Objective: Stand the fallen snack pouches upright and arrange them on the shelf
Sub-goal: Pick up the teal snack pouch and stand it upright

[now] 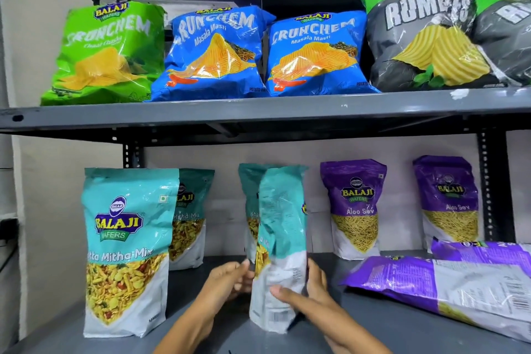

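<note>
Up top we see a bright green Crunchem bag (106,52), two blue Crunchem bags (211,53) with orange ridged chips printed on them, and a charcoal Rumbles bag (422,34) topped in green with pale yellow wavy chips. Below we have teal-and-white Mitha Mix pouches (128,250) showing a yellow, red-flecked mix, and purple-and-white Aloo Sev pouches (355,210) with golden strands. All of it sits on grey shelves (258,112).
</note>
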`<state>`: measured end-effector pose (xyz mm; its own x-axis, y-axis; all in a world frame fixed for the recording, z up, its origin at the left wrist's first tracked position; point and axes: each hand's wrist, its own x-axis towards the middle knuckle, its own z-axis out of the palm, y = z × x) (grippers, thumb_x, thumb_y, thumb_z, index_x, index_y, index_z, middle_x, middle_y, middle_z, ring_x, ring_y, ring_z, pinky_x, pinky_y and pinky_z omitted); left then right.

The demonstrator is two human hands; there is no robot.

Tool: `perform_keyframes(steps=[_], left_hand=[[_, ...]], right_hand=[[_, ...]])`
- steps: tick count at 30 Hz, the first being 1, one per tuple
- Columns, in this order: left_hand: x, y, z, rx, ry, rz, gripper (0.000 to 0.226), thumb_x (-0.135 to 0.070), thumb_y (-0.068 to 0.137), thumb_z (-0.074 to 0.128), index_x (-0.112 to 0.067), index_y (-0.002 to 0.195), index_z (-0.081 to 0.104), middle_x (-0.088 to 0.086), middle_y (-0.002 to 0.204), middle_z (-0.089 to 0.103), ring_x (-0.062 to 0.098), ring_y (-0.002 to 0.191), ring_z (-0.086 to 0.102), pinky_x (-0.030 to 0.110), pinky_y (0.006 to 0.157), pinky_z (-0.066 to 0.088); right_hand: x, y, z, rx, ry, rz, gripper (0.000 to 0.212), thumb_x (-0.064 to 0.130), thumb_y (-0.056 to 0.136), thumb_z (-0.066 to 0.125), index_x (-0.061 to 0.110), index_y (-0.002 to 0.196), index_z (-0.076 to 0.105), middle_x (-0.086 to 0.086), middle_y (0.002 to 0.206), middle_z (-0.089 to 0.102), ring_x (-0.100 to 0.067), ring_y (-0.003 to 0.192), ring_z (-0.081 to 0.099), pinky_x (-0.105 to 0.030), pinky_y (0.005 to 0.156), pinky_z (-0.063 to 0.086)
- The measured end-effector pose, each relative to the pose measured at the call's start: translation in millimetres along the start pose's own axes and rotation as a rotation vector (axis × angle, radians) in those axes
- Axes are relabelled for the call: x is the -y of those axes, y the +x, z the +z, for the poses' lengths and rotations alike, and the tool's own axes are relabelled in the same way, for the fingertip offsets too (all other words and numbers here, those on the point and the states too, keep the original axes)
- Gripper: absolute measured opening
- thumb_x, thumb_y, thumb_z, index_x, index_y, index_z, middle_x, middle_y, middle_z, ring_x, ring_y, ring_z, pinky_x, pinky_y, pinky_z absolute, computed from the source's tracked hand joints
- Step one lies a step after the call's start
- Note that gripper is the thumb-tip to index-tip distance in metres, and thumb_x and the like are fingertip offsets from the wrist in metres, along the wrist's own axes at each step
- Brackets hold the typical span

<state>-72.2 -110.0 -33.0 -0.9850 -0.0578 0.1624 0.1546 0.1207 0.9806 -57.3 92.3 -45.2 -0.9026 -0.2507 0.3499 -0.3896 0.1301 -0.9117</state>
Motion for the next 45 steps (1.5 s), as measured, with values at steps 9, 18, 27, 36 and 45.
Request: perform_keyframes(steps=[9,18,27,36,45], left_hand=[[5,0,1,-0.083,-0.08,0.097,0.063,-0.041,0.041,0.094,-0.019,0.065,0.04,0.002,0.067,0.046,0.016,0.065,0.044,0.026,0.057,0.034],[10,5,17,0.178,-0.13,-0.029,0.105,-0.051,0.038,0.095,-0.021,0.129,0.053,-0.002,0.114,0.077,0.018,0.111,0.07,0.037,0.103,0.05],[8,0,1,0.124,0.115,0.036,0.11,-0.052,0.05,0.087,-0.024,0.147,0.042,0.0,0.135,0.052,0.014,0.124,0.054,0.032,0.104,0.046],[16,4,4,0.022,0.069,0.068,0.076,-0.013,0.061,0.093,-0.018,0.126,0.053,0.001,0.107,0.071,0.008,0.094,0.068,0.007,0.059,0.052],[25,0,-9,-0.033,0.053,0.085,0.077,-0.019,0.056,0.095,-0.02,0.123,0.057,-0.003,0.101,0.073,0.005,0.089,0.071,0.01,0.06,0.054]], right_hand=[[-19,33,-30,-0.043,0.258,0.1,0.039,-0.003,0.087,0.061,0.02,0.119,0.059,-0.013,0.113,0.065,-0.015,0.094,0.062,-0.028,0.087,0.046],[-23,17,-11,-0.02,-0.174,-0.06,0.061,0.04,0.063,0.087,0.03,0.108,0.047,0.006,0.115,0.062,-0.01,0.099,0.067,-0.027,0.087,0.056],[-21,30,-36,0.057,0.162,0.155,0.036,0.014,0.089,0.067,0.019,0.123,0.056,0.005,0.106,0.076,-0.005,0.099,0.071,-0.042,0.098,0.053],[-20,40,-39,0.177,0.196,0.159,0.054,-0.007,0.082,0.069,0.016,0.128,0.051,-0.007,0.125,0.069,-0.016,0.111,0.067,-0.023,0.089,0.055],[-18,38,-33,0.244,0.205,0.199,0.053,-0.002,0.083,0.071,0.018,0.128,0.052,-0.008,0.126,0.069,-0.022,0.118,0.065,-0.037,0.104,0.05]])
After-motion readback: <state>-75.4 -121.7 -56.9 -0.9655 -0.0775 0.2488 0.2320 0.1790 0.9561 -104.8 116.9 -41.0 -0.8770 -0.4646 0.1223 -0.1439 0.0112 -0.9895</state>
